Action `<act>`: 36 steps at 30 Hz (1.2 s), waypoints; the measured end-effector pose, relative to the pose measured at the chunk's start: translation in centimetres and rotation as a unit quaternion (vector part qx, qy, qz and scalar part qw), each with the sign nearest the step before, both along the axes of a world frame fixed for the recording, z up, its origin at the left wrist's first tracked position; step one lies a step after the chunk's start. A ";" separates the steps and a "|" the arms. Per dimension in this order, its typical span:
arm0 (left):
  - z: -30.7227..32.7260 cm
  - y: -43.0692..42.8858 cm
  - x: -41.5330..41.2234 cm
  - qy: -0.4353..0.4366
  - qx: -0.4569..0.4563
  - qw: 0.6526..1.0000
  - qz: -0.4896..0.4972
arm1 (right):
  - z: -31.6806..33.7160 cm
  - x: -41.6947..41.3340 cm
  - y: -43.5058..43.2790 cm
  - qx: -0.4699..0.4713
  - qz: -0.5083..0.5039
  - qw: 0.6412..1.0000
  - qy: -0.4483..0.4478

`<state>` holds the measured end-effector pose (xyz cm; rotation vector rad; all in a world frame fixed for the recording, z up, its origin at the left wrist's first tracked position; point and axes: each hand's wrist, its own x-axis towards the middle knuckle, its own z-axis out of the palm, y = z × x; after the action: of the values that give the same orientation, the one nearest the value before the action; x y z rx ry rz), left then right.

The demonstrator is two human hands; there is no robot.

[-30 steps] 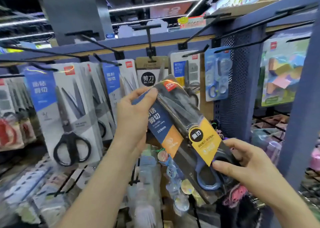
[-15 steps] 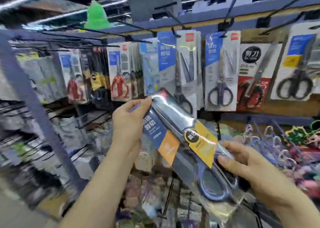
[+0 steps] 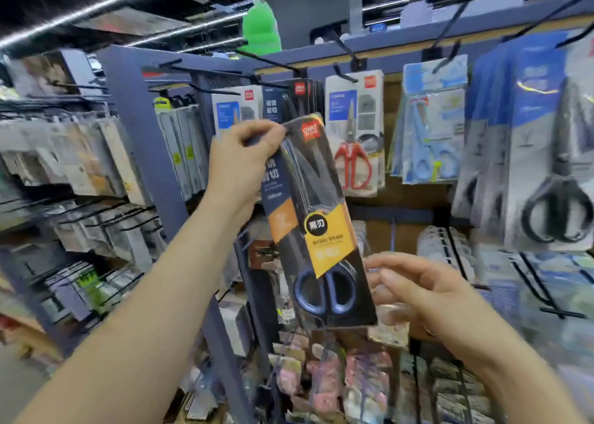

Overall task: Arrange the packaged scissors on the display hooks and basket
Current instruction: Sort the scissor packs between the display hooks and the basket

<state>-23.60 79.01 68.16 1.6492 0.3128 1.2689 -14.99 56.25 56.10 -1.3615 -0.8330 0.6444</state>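
With left hand (image 3: 239, 166) pinched the top of the packaged blue-handled scissors (image 3: 318, 217), let go with right hand (image 3: 427, 295), fingers loosely open alongside; swung upright before hanging black packs (image 3: 303, 90), likely for hooking.

A shop: rows of packaged scissors (image 3: 353, 147) hang from display hooks (image 3: 450, 25)
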 end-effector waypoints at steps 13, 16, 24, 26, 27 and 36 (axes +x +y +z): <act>7.7 8.8 1.4 0.002 0.077 0.997 -0.025 | 3.7 -2.8 11.3 0.024 -0.030 0.998 -0.045; 8.3 8.9 1.9 0.032 0.089 0.994 -0.053 | 3.3 -2.7 11.8 0.032 -0.030 0.999 -0.031; 7.8 9.3 2.7 0.068 -0.032 0.990 -0.118 | 2.3 -2.2 13.6 0.043 -0.008 0.999 0.024; 6.4 9.2 3.0 0.075 -0.003 0.992 -0.099 | 2.2 -2.1 14.2 0.059 -0.026 0.997 0.049; 5.3 9.1 2.9 0.076 0.013 0.993 -0.086 | 2.2 -2.1 14.5 0.070 -0.036 0.995 0.063; -4.6 9.6 3.1 0.143 0.084 0.986 0.015 | 2.4 0.5 17.7 0.002 -0.134 0.991 -0.017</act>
<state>-20.49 88.63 63.57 1.9828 0.4159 1.1031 -14.48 73.99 58.52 -1.4529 -0.6612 0.4109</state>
